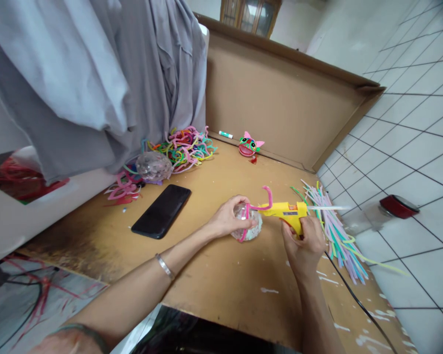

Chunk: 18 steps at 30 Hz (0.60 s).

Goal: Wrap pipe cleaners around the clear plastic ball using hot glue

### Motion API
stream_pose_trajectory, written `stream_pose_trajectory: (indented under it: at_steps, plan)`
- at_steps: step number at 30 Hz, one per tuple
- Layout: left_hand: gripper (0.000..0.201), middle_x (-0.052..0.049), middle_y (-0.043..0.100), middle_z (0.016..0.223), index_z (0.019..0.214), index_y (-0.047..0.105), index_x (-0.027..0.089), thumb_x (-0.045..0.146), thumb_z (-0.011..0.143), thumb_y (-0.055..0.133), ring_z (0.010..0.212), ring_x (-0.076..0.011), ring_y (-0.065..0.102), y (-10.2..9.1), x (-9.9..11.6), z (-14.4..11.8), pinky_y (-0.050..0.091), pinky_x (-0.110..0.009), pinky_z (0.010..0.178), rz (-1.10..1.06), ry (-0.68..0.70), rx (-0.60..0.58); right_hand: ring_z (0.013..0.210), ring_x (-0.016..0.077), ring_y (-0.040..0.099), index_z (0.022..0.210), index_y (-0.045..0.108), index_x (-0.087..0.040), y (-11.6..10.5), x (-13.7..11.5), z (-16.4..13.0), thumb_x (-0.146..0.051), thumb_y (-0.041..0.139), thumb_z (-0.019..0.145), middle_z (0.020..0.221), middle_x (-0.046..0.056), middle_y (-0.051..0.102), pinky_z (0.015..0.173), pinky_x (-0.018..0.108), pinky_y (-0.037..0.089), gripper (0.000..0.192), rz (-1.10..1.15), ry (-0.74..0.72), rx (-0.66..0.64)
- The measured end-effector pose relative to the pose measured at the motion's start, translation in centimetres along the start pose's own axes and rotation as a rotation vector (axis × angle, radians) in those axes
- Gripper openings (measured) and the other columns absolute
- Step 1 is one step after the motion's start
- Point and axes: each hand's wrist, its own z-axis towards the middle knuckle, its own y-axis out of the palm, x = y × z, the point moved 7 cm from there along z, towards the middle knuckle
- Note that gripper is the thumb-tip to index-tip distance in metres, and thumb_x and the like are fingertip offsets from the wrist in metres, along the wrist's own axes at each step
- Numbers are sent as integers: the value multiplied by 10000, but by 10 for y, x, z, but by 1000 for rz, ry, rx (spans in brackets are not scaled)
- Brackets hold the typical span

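Observation:
My left hand [227, 216] grips a clear glittery ball [249, 228] that rests on the cardboard sheet [221, 285]. A pink pipe cleaner [268, 196] wraps over the ball and curls upward. My right hand [304, 241] holds a yellow hot glue gun [286, 212] by its handle. The gun's nozzle points left at the spot where the pipe cleaner meets the ball. A glue stick juts out of the back of the gun to the right.
A black phone [161, 210] lies left of my hands. A second clear ball [154, 166] and a tangle of bent pipe cleaners [186, 147] sit at the back left. A bundle of straight pipe cleaners [335, 231] lies right. A cat-face craft [249, 145], a marker [226, 134] and a red lid [397, 205] are farther off.

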Motion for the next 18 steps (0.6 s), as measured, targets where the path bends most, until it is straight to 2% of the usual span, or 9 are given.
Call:
stream_pose_trajectory:
  at_steps: [11,18]
  plan:
    - [496,24,601,880,1009,578,197,338,591,805,795,-150,573,0,-3,0,450,-254,760,17,7,4,750,187,561,859,561,-206,1,0,-1,-216,608,886,806,40,578,667,299,453,55,12,5,-18]
    - [506,21,596,883,1008,571,192,340,586,807,801,-146,570,1,-3,0,448,-242,757,-12,6,-6,742,184,546,830,541,-216,3,4,-4,-251,598,894,787,30,551,661,298,442,93,-14,0,-27]
